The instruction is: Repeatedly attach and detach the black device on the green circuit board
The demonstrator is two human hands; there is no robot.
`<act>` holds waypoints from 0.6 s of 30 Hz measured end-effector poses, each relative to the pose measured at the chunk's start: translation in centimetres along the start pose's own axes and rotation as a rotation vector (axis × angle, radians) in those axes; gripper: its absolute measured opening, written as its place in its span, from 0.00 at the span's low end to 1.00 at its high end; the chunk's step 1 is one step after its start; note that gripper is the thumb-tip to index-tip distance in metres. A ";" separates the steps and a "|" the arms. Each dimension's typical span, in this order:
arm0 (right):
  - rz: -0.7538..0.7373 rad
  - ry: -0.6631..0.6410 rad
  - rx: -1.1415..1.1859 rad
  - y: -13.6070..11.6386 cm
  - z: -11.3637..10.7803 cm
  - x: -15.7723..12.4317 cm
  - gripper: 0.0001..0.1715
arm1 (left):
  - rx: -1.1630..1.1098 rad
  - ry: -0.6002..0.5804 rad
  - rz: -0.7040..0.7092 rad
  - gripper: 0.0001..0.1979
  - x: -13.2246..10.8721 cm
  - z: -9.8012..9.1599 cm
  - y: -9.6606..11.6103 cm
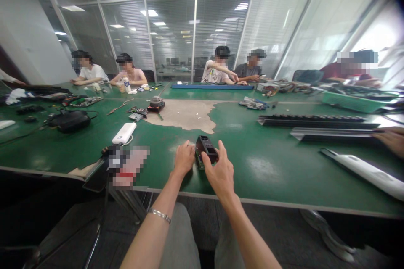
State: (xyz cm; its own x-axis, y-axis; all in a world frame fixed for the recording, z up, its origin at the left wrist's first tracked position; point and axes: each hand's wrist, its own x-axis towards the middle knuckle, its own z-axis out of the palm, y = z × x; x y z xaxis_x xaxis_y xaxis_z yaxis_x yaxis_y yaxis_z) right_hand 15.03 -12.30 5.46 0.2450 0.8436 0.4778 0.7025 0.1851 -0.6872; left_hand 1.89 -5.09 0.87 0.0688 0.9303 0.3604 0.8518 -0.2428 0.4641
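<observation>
A small black boxy device with a green circuit board under it sits near the front edge of the green table. My right hand grips the device from the right, thumb and fingers wrapped round it. Against the device's left side rests my left hand, fingers curled; whether it holds anything is hidden. A silver bracelet is on my left wrist.
A white power bank and a blurred object lie to the left. Long black rails, a white curved part and another person's hand are at right. A worn bare patch, small parts and several seated people are farther back.
</observation>
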 end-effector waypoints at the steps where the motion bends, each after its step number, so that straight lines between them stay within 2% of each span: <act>1: -0.003 -0.010 -0.037 -0.3 0.2 0.0 0.44 | -0.016 0.012 -0.014 0.21 0.0 0.1 -0.1; 7: -0.013 -0.051 -0.164 -0.8 1.1 -0.3 0.42 | -0.121 0.055 -0.066 0.21 0.2 0.7 -0.6; 12: -0.055 -0.046 -0.206 -0.5 1.6 -0.8 0.40 | -0.231 0.121 -0.096 0.24 0.4 0.4 -0.4; 18: -0.105 -0.031 -0.212 0.4 2.2 -1.5 0.40 | -0.287 0.144 -0.085 0.26 0.3 0.0 0.0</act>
State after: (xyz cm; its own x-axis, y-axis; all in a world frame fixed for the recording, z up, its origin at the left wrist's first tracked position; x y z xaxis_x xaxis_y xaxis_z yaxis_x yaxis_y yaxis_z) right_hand 13.49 -12.35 3.29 0.1452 0.8411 0.5211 0.8484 0.1651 -0.5030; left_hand 1.86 -4.84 0.94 -0.0881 0.9071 0.4115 0.6688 -0.2523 0.6993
